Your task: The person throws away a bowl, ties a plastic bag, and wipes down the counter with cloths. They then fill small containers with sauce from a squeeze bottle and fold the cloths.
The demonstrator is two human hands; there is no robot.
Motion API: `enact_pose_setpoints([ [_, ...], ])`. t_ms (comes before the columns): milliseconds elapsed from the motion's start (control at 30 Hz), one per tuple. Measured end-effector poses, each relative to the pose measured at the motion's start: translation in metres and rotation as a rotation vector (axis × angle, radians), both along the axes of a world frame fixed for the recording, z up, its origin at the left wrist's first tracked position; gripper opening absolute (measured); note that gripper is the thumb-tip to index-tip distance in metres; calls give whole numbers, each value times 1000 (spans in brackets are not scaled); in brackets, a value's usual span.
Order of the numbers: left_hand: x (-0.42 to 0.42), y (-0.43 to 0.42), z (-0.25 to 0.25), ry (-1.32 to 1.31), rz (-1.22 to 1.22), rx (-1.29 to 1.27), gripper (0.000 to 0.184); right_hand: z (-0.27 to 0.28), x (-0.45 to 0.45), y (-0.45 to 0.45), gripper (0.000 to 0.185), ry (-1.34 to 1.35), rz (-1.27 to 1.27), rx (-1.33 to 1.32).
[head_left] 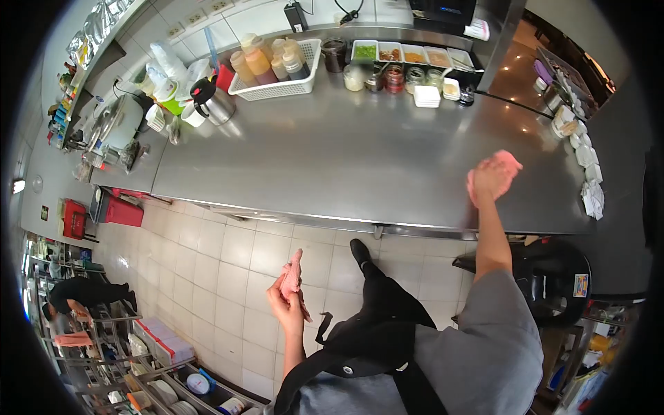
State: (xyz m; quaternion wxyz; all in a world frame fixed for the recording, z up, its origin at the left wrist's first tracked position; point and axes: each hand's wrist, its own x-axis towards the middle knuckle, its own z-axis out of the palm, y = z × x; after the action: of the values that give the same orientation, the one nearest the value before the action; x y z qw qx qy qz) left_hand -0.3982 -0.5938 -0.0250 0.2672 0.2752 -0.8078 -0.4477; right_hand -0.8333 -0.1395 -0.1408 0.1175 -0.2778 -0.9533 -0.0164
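Out over the right part of the steel counter [311, 162], my right hand [491, 178] presses a bunched pink cloth [510, 162] against the metal, its fingers partly blurred. A second pink cloth [293, 271] is crumpled in my left hand [287, 303], which is closed on it in the air above the floor, in front of the counter. Nearest to the right hand on the counter are a stack of small white dishes [427, 97] and a black-lidded jar [465, 97] farther back.
Along the back stand a white basket [277, 88] of sauce bottles, a steel jug [213, 102], condiment jars [394, 79] and a topping tray [413, 55]. White containers [586, 153] line the right edge. A black chair [553, 277] is at lower right. Another person [86, 296] bends at lower left.
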Motion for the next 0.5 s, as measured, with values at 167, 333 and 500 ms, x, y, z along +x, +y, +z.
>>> enact_pose_setpoints([
  [167,-55,-42,16,-27,12,86,37,16,-63,-216,60,24,328,21],
  [333,-118,-85,55,-13,66,21,38,54,-97,-395,60,52,519,-281],
  [500,-124,-110,57,4,181,147,39,70,-71,-540,55,-142,860,-80],
])
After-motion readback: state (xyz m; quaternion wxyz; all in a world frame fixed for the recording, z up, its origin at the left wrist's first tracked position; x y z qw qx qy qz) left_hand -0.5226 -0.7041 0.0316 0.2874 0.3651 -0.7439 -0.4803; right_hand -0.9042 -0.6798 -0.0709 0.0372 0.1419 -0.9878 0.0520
